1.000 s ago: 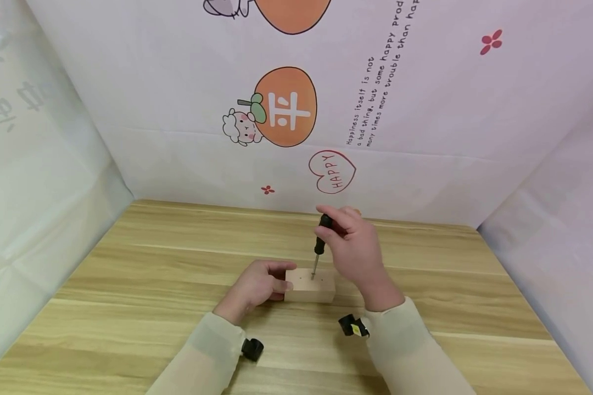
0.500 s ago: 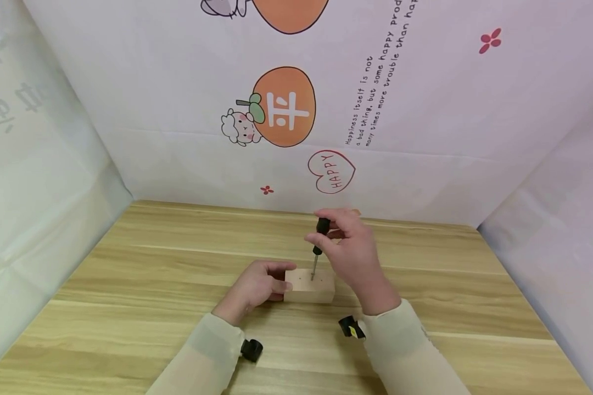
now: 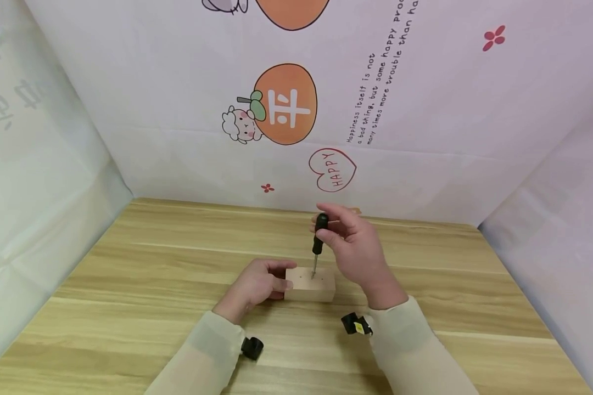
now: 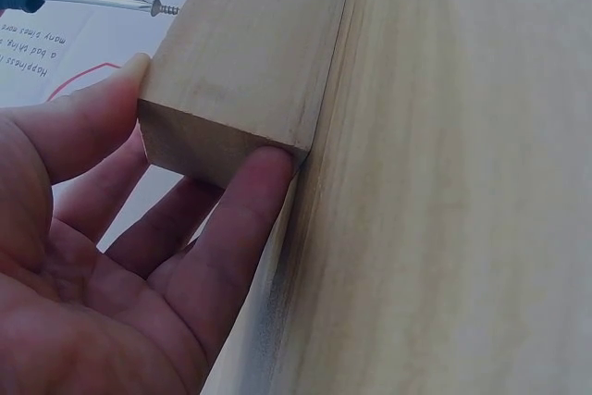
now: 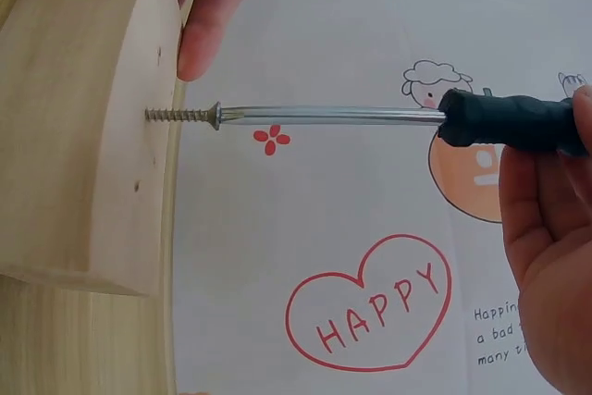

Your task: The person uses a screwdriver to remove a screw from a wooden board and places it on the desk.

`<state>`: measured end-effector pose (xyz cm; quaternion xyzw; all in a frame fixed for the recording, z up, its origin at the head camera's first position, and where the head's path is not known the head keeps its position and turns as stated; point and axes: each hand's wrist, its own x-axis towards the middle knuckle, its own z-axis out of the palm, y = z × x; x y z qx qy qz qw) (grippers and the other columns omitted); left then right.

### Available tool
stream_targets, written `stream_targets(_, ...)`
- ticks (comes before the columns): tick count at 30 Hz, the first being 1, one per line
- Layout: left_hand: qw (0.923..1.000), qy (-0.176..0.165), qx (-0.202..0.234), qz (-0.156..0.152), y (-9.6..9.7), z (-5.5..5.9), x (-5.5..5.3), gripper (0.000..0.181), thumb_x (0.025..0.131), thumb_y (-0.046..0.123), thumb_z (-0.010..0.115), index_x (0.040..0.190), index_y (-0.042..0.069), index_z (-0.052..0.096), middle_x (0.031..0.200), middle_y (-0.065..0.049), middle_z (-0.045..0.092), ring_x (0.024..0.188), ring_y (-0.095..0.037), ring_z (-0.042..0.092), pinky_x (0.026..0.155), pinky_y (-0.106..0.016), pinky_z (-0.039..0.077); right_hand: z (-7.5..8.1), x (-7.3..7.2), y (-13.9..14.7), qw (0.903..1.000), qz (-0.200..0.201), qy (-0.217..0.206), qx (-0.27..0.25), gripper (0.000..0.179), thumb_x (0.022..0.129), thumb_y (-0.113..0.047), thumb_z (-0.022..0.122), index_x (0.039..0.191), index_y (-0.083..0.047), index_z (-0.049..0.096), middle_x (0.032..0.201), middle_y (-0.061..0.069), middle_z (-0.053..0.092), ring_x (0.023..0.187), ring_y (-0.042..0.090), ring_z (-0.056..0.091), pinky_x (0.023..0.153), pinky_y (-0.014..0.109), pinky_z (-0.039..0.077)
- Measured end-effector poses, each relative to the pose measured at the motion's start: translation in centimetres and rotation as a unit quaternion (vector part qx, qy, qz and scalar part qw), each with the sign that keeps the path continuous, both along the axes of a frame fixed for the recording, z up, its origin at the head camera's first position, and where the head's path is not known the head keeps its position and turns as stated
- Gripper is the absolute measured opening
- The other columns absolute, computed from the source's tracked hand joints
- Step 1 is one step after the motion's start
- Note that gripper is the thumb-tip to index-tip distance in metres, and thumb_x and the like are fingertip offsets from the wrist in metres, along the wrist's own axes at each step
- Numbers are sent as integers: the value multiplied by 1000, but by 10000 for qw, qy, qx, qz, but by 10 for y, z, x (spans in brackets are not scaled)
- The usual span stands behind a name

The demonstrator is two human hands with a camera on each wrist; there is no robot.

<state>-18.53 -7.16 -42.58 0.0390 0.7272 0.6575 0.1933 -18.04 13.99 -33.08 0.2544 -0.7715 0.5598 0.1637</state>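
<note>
A pale wooden block (image 3: 310, 294) lies on the table, with small holes in its top face. My left hand (image 3: 257, 282) grips the block's left end between thumb and fingers. A screw (image 5: 180, 116) stands in the top face between two of the holes, much of its thread still exposed. On its head rests the tip of a screwdriver (image 3: 319, 236) with a dark handle and a bare metal shaft, nearly upright. My right hand (image 3: 359, 249) holds that handle between thumb and fingers, the index finger extended near its top end.
The wood-grain table (image 3: 153, 285) ends at a printed white cloth backdrop (image 3: 188, 109) behind the hands. More white cloth hangs on the left and right sides. A black wrist camera (image 3: 252, 348) sits by the left cuff, another by the right.
My right hand dips and turns on the screwdriver handle, then comes back up with its fingers shifted. The left hand and the block stay in place.
</note>
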Motion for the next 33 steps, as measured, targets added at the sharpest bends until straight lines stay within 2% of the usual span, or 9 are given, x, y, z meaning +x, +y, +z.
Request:
stream_targets(4, 10000, -20, 10, 17, 0, 1, 0, 44, 85, -2, 76, 127, 5, 69, 121, -14, 62, 92, -23, 67, 76, -41, 58, -2, -1, -2, 9997, 27, 238, 107, 37, 92, 2, 69, 128, -8, 66, 110, 7, 69, 95, 23, 70, 81, 34, 57)
stream_targets(9, 10000, 7, -73, 5, -1, 0, 0, 42, 85, -1, 76, 126, 6, 70, 123, -14, 62, 92, -23, 67, 76, -40, 58, -2, 2, -10, 9941, -551, 697, 617, 38, 86, -7, 80, 122, -10, 69, 105, 2, 64, 87, 15, 66, 71, 32, 57)
stream_targets(14, 9999, 34, -96, -2, 0, -2, -1, 42, 85, -1, 76, 125, 8, 71, 122, -13, 62, 92, -22, 67, 75, -39, 58, 2, 5, -15, 9895, -926, 752, 812, 35, 82, -7, 83, 116, -9, 71, 95, 1, 58, 81, 12, 62, 71, 32, 56)
stream_targets(17, 9999, 80, -126, -11, 0, -1, 0, 42, 85, -1, 76, 125, 7, 70, 121, -13, 63, 92, -22, 67, 75, -39, 58, 5, 5, -12, 9907, -852, 625, 861, 32, 84, -5, 80, 114, -10, 71, 92, 1, 58, 81, 13, 63, 71, 33, 56)
stream_targets(22, 9998, 84, -168, -24, 1, 0, 0, 42, 85, -2, 75, 126, 7, 70, 121, -14, 63, 92, -23, 67, 75, -39, 58, 9, 5, -2, 9952, -323, 337, 858, 30, 89, 0, 73, 117, -12, 71, 94, -1, 62, 83, 15, 62, 73, 36, 55)
stream_targets(25, 9998, 63, -172, -27, 1, 0, 0, 42, 86, -2, 75, 126, 8, 70, 122, -14, 62, 92, -23, 67, 75, -39, 58, 10, 4, 2, 9956, -183, 251, 886, 30, 91, 0, 72, 119, -13, 71, 96, -2, 64, 87, 15, 64, 77, 35, 55)
stream_targets(27, 9998, 92, -188, -31, 0, -1, 0, 42, 86, -2, 75, 127, 8, 70, 124, -14, 61, 92, -22, 67, 75, -39, 58, 10, 4, 1, 9917, -340, 469, 1144, 31, 90, -4, 74, 120, -12, 71, 100, -1, 66, 87, 14, 64, 77, 33, 56)
stream_targets(30, 9998, 104, -181, -20, 0, -1, 1, 43, 86, -2, 75, 127, 8, 70, 126, -14, 60, 92, -22, 67, 76, -39, 58, 9, 5, -5, 9795, -766, 1034, 1553, 36, 85, -11, 82, 120, -11, 71, 101, 1, 64, 84, 14, 63, 73, 34, 56)
stream_targets(33, 9998, 94, -143, -29, 1, 0, 1, 43, 86, -1, 75, 127, 8, 69, 125, -13, 61, 92, -22, 67, 76, -39, 58, 7, 7, -11, 9684, -1139, 1436, 1691, 39, 81, -13, 86, 117, -9, 72, 97, 4, 59, 80, 17, 59, 68, 35, 56)
